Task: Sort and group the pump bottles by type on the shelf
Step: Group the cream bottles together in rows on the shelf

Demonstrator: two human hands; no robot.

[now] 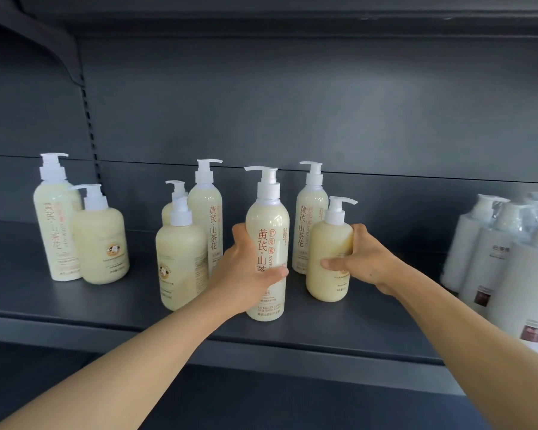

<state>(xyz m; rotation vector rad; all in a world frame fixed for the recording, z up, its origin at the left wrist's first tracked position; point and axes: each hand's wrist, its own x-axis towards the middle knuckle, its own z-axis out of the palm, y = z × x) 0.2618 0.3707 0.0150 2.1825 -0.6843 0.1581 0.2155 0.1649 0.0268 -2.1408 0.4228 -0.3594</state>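
Well left of both hands: a tall and a squat cream bottle pair (78, 231). Just left of the left hand (246, 268), more bottles (184, 243). It grips a tall pump bottle (267, 240); right hand (361, 259) grips a squat pump bottle (326, 262). Both stand on the shelf (75, 302).

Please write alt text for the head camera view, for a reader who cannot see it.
The left hand grips a tall pump bottle and the right hand grips a short pump bottle on a dark shelf. More cream bottles stand left and behind; white bottles stand right.
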